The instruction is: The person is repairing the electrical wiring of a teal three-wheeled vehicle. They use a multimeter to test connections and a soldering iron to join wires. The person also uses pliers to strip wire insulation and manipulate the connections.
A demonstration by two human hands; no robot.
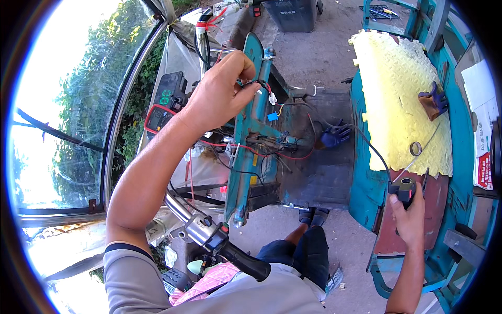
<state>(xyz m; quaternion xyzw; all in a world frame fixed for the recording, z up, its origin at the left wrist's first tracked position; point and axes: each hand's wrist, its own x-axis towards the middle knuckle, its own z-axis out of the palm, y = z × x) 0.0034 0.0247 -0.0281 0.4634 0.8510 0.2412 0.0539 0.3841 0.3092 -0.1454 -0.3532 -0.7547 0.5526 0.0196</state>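
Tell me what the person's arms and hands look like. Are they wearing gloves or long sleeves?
No gloves: both the left hand and the right hand are bare, with no rings or watch showing. The forearms are bare too. The left arm has a short grey sleeve with a dark band at its hem. No sleeve shows on the right arm.

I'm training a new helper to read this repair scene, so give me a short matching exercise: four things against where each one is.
Things:
1. left hand
2. right hand
3. tape roll
4. blue glove

Places:
A. on the yellow foam mat
B. on the dark floor plate
C. on the wire bundle at the teal frame
D. around a small black device

Pairs: 1-C, 2-D, 3-A, 4-B
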